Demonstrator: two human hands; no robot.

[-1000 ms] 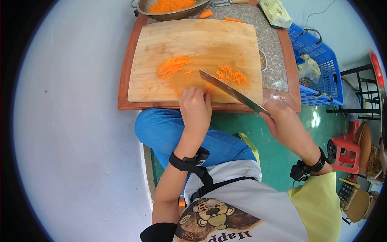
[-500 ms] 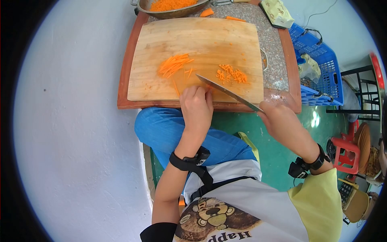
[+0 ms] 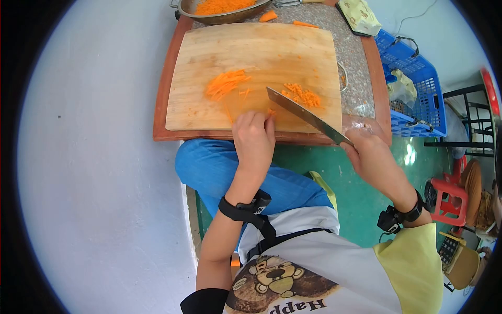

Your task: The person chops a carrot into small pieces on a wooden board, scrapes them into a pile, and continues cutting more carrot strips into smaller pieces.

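My right hand (image 3: 368,152) is wrapped round the handle of a kitchen knife (image 3: 306,114), its blade slanting up and left over the wooden cutting board (image 3: 251,47). Near the board's front edge, my left hand (image 3: 253,133) has its fingers bunched downward on carrot strips, and a small orange end (image 3: 271,111) pokes out on its right. Most of what those fingers press on is hidden. A pile of carrot shreds (image 3: 225,85) lies beyond the left hand. Finely diced carrot (image 3: 301,96) sits to the right, just past the blade.
At the back, a metal pan (image 3: 225,18) holds more chopped carrot. Carrot pieces (image 3: 268,16) and a tissue pack (image 3: 359,18) lie on the speckled tabletop (image 3: 355,78). A blue plastic basket (image 3: 418,68) and a red stool (image 3: 448,201) stand to the right.
The knife has shifted right and slightly up, away from my left hand and towards the diced carrot, with my right hand moving along. My left hand has hardly moved.
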